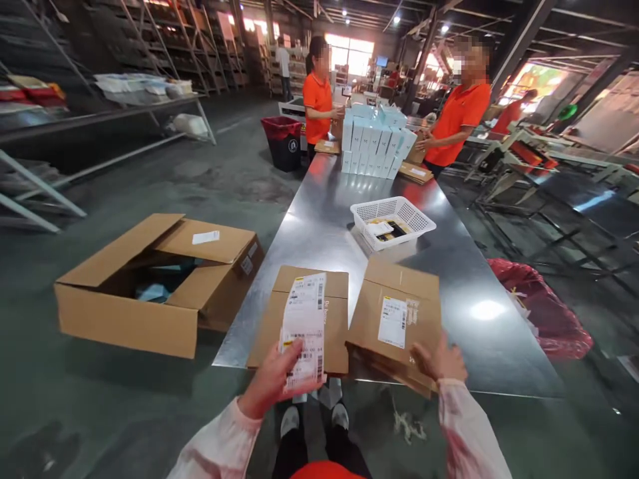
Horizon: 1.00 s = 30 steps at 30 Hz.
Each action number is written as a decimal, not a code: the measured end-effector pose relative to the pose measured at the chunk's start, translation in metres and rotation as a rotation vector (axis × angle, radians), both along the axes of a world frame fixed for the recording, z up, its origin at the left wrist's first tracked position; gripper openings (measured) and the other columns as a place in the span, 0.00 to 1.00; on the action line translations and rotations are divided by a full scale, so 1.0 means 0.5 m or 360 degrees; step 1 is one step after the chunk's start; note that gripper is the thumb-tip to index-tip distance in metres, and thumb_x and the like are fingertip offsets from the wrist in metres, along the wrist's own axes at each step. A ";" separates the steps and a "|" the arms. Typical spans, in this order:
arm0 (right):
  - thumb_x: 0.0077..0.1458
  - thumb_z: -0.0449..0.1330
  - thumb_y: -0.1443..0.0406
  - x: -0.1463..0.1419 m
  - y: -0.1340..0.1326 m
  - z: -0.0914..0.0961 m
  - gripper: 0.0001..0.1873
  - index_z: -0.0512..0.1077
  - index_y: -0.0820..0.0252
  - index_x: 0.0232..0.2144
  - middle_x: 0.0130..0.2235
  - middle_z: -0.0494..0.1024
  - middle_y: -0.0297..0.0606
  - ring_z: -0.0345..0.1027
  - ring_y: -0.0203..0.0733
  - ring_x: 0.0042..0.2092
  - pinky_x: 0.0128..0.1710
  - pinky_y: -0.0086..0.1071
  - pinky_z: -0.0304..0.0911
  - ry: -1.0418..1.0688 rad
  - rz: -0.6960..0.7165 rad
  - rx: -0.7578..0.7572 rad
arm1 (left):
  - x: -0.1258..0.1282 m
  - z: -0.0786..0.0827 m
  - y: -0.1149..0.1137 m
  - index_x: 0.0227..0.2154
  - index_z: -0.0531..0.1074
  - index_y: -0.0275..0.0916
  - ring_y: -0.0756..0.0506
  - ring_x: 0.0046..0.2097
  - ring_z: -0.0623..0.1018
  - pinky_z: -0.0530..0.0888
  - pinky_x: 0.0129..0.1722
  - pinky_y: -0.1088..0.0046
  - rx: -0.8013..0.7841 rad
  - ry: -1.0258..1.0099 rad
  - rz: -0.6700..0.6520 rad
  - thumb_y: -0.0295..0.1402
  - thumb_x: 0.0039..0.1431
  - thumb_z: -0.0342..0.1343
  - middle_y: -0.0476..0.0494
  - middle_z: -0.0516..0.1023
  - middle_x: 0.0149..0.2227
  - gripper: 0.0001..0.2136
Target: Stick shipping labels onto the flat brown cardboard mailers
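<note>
An open brown cardboard box (127, 322) with pale blue things inside stands well to the left of the left grip (272, 376), beside the shiny metal surface (317, 213); the left grip is clamped on a white paper strip of printed labels (305, 326), thumb on top at the near end, the fingers mostly hidden below it. The strip's long axis runs away from the left grip, leaning a little to the right at its far end; under and beyond it, a flat brown cardboard carton (269, 319) lies on the surface, just ahead of the left grip and nearer to that hand than to the other.

To the right of that carton lies a stack of flat brown cardboard cartons (424, 316), between the two grips; its top one bears a white rectangular printed label (393, 322), to the left of and slightly beyond the right grip (442, 359), which is the nearer hand. The white perforated plastic basket (402, 241) sits farther ahead, beyond the stack; the right grip is at the stack's near right edge, thumb and fingers spread apart and holding nothing visible; it appears to touch the edge, though how firmly cannot be told. A dark red plastic bag (549, 319) lies farther right, past the surface.
</note>
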State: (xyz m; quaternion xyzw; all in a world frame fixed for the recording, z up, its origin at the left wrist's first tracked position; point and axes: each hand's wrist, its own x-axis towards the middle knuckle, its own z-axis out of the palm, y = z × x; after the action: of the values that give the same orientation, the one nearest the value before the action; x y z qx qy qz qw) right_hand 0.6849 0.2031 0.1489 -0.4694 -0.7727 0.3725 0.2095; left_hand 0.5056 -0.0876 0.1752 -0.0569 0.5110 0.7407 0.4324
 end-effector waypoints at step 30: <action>0.44 0.64 0.53 -0.422 -0.259 -0.087 0.14 0.78 0.57 0.21 0.38 0.78 0.43 0.71 0.46 0.41 0.42 0.39 0.67 0.0018 0.1144 0.0202 | -0.018 -0.233 -0.047 0.29 0.77 0.33 0.43 0.30 0.76 0.72 0.33 0.67 -0.0024 0.0151 0.0022 0.48 0.29 0.70 0.41 0.79 0.28 0.26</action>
State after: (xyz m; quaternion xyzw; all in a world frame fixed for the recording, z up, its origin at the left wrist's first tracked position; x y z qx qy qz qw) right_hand 0.4741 0.0735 0.1055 -0.1519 -0.9087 0.3762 0.0983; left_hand 0.4964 -0.1112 0.0588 -0.0286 0.5362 0.7416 0.4021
